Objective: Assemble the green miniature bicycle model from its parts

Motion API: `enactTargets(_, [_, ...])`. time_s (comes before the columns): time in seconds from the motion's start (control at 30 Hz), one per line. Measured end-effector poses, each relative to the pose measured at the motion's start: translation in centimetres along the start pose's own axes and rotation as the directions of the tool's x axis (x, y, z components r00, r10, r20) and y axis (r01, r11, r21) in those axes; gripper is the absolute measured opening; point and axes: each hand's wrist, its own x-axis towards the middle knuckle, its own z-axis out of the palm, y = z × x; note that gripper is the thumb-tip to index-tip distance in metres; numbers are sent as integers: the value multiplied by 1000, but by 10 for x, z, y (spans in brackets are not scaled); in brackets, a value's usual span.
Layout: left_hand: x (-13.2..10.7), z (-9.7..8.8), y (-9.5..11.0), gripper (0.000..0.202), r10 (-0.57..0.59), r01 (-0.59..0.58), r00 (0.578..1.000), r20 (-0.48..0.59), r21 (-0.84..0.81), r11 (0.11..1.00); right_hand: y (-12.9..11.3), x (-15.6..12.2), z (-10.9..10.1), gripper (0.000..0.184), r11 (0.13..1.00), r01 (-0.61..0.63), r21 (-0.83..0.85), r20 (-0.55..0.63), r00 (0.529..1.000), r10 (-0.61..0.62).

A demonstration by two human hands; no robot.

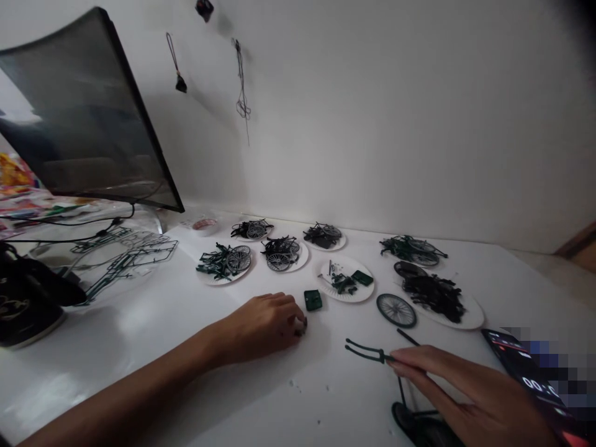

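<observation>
My left hand (265, 326) rests on the white table (195, 347), fingers curled and pinched on a small dark part I cannot make out. Just beyond it lies a small green square piece (313, 300). My right hand (470, 397) reaches in from the lower right with fingers stretched out, its fingertips touching a dark green forked frame part (367, 352). Under that hand lies a dark wheel assembly (419, 425), partly hidden. A loose spoked wheel (396, 310) lies on the table between the plates and my right hand.
Several white paper plates (347, 292) with dark green and black model parts and spoked wheels line the back of the table. Empty plastic sprues (125, 257) lie at left below a tilted monitor (88, 118). A phone (535, 379) lies at right, a black bag (28, 298) at far left.
</observation>
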Motion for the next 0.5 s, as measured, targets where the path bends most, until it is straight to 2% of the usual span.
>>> enactTargets(0.13, [1,10,3,22,61,-60,998,16,-69,996,-13,9,-2,14,997,-10,79,17,1000,9])
enactTargets(0.27, [1,18,2,22,60,-61,998,-14,-89,994,-24,18,-3,14,993,25,119,17,999,-27])
enactTargets(0.5, [2,10,5,18,174,-173,984,22,-54,983,-12,10,3,15,997,41,59,63,997,-45])
